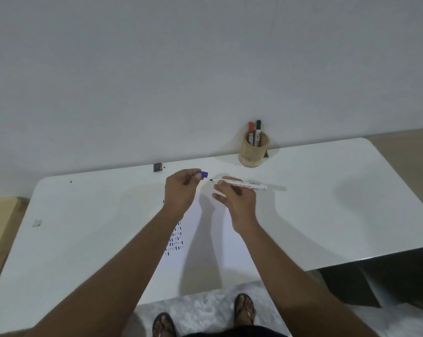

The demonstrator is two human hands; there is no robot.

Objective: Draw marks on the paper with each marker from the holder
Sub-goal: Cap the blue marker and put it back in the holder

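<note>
Sandalled feet [244,310] sit at six o'clock, partly cut off. Left hand [181,190] pinches a blue cap [204,174]; right hand [237,200] grips the uncapped marker [242,184]. Forearms hide much of the paper [205,239]. Holder [253,152] at one o'clock.

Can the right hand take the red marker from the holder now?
Probably not yet: the right hand already holds an uncapped marker. The way to the red marker in the holder looks free.
</note>
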